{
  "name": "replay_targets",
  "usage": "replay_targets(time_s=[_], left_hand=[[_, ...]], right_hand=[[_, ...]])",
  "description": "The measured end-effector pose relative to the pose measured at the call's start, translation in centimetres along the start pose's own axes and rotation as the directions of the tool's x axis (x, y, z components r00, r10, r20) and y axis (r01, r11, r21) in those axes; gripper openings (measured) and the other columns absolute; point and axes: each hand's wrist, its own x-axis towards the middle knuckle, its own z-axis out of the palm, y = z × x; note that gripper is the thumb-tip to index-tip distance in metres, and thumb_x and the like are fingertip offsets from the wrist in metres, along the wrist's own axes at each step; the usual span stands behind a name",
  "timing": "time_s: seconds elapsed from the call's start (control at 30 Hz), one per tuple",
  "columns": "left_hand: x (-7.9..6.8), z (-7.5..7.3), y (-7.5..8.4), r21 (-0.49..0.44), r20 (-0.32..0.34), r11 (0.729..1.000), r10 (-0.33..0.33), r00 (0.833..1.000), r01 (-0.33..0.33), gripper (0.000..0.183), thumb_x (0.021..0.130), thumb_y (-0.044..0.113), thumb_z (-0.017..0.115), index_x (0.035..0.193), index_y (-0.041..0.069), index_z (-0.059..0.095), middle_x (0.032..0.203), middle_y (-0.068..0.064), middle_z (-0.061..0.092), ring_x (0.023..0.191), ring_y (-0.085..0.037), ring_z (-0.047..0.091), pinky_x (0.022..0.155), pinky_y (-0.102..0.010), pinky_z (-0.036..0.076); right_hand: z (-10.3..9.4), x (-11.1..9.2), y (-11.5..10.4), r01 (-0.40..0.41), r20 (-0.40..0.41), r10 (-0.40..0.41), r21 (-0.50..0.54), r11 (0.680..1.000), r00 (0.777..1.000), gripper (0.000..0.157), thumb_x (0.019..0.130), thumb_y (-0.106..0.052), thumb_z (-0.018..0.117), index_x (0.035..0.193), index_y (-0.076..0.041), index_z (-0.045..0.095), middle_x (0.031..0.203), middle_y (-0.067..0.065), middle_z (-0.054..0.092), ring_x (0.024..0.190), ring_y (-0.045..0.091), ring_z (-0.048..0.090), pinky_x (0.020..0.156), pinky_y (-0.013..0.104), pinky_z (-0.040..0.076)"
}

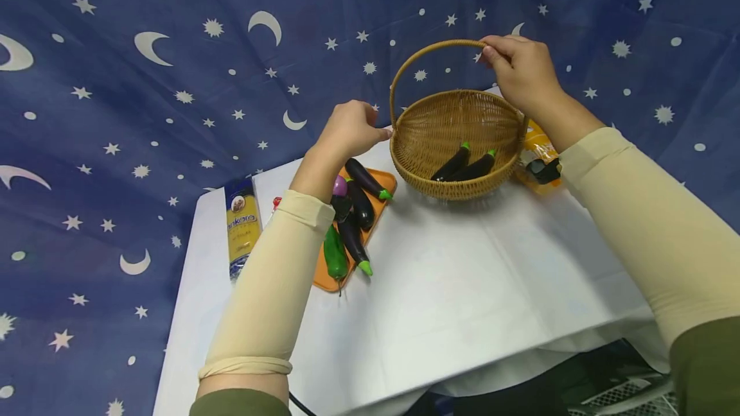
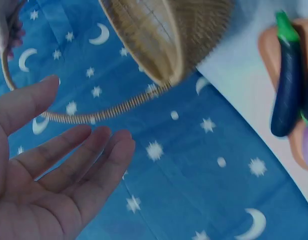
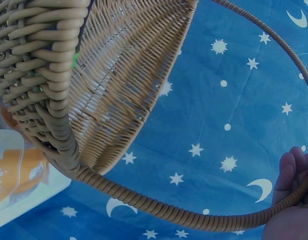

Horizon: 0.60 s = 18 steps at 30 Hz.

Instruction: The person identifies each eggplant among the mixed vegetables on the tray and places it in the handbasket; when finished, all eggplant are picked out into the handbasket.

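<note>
My right hand point(image 1: 526, 69) grips the arched handle of a brown wicker basket point(image 1: 462, 114), right of the handle's top. Two toy eggplants with green tips, one here point(image 1: 453, 162) and another point(image 1: 476, 167), lie inside. The basket's opening tilts toward me; whether its base touches the table cannot be told. My left hand point(image 1: 349, 130) is beside the handle's left side, its fingers extended and the thumb apart, holding nothing. Below it, an orange tray point(image 1: 386, 180) carries several more eggplants, a green pepper point(image 1: 335, 255) and a round purple piece point(image 1: 340, 186), partly hidden by my forearm.
A yellow and blue packet point(image 1: 243, 223) lies at the left of the white table point(image 1: 451, 275). Behind my right wrist is an orange bag point(image 1: 537, 146) with a dark piece on it. A blue star-and-moon cloth point(image 1: 324, 37) hangs behind the table.
</note>
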Motion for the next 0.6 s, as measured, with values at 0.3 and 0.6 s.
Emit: replay_targets(time_s=[0.3, 0.6], left_hand=[[-3.5, -1.8, -7.4, -0.094, -0.077, 0.995, -0.033, 0.996, 0.026, 0.055, 0.091, 0.033, 0.074, 0.137, 0.005, 0.060, 0.135, -0.012, 0.060, 0.121, -0.029, 0.057, 0.100, -0.045, 0.050], [-5.9, -1.1, -14.5, -0.179, -0.086, 0.982, -0.078, 0.993, 0.062, 0.053, 0.093, 0.031, 0.073, 0.137, 0.007, 0.059, 0.136, -0.015, 0.060, 0.121, -0.031, 0.060, 0.098, -0.049, 0.051]], right_hand=[[-0.1, 0.0, -0.1, -0.009, -0.004, 0.009, -0.006, 1.000, 1.000, 0.047, 0.109, -0.035, 0.036, 0.141, -0.008, 0.059, 0.126, 0.015, 0.063, 0.116, 0.033, 0.058, 0.098, 0.045, 0.047], [0.3, 0.0, 0.0, -0.041, 0.008, 0.041, 0.005, 0.999, 0.999, 0.048, 0.109, -0.036, 0.035, 0.145, -0.012, 0.055, 0.131, 0.014, 0.063, 0.119, 0.033, 0.057, 0.099, 0.043, 0.046]])
